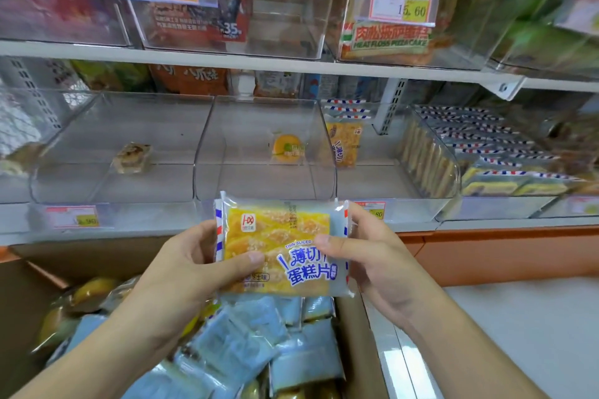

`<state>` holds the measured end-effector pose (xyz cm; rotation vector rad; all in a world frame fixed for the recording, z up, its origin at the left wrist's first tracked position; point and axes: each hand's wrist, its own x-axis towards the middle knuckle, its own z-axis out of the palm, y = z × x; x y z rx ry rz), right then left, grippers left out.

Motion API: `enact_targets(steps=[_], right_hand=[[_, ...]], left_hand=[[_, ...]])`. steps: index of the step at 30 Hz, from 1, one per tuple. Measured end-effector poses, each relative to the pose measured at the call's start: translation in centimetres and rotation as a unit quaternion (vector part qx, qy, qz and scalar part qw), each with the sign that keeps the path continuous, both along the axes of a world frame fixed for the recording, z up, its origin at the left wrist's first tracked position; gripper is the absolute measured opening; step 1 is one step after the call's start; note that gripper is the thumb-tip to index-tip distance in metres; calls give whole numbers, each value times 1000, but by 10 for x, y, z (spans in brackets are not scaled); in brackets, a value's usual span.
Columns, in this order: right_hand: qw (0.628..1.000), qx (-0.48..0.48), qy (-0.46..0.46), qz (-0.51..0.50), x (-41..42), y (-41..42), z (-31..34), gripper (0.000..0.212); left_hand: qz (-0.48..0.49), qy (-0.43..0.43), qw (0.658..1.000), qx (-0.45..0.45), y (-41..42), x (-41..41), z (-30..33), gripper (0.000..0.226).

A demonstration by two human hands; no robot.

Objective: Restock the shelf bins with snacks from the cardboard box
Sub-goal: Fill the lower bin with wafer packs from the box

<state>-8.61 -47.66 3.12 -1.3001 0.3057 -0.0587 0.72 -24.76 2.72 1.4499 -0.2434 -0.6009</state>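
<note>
While the left hand and right hand pinch one cake packet above the cardboard box, placement comes next: likely the matching bin at one o'clock.

Landmark: middle bin on the lower shelf. Held snack packet sits just in front of and below it, left hand on its left edge, right hand on its right. Cardboard box lies below the packet, holding more packets; one bin stands left of the landmark, a stocked bin right.
</note>
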Motion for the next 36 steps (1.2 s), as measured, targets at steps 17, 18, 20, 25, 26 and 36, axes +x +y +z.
enact_targets(steps=[17, 18, 20, 25, 26, 36], right_hand=[[882, -410, -134, -191, 21, -138, 46, 56], [876, -418, -133, -202, 26, -148, 42, 55], [873, -430, -114, -202, 34, -164, 29, 62], [774, -595, 25, -215, 30, -213, 0, 79], [728, -651, 44, -212, 28, -222, -7, 76], [622, -752, 101, -192, 28, -238, -40, 74]], left_hand=[[-135, -322, 929, 122, -191, 49, 87, 60], [-141, -342, 918, 141, -204, 56, 84, 57], [-122, -382, 898, 179, -229, 70, 78, 46], [-78, -381, 890, 239, -288, 115, 58, 44], [-77, -390, 884, 246, -300, 122, 54, 48], [-71, -414, 872, 253, -399, 159, 25, 67]])
